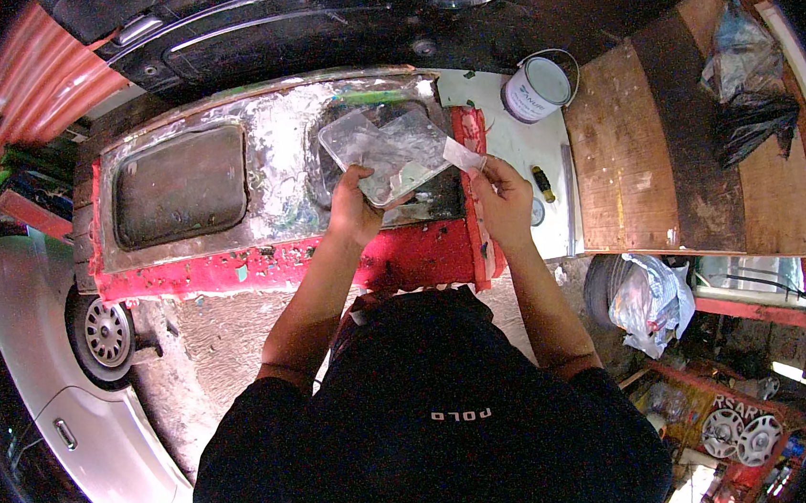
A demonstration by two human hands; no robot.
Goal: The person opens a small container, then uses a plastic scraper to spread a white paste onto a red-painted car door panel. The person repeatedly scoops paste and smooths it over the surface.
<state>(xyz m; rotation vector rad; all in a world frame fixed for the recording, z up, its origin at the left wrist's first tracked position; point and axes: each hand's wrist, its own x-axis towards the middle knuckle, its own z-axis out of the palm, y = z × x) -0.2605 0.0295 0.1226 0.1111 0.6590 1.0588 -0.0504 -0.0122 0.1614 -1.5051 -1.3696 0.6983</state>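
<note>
Bare L hand (354, 212) clamped on the near L corner of a clear plastic container (392, 149), thumb over the rim, fingers mostly hidden; the container, smeared w/ whitish-gray matter, is held up above a panel (286, 204), w/ its body beyond the grip. R hand (505, 195), to the R, has thumb & fingers pinched together on a small pale flat piece (461, 154), its far end at the container's R rim; can't tell if they touch. Under the L grip: the panel, dark w/ white patches, its red covering (313, 264) on the near side. Just R of the R-hand pinch: a yellow-and-black tool (543, 185); beyond it, a paint can (538, 88) w/ raised wire handle. Farther R: wooden boards (620, 151) & hanging plastic bags (745, 68). Well L of both grips, nearer the wearer: a silver car (103, 436), wheel (107, 333) showing.
</note>
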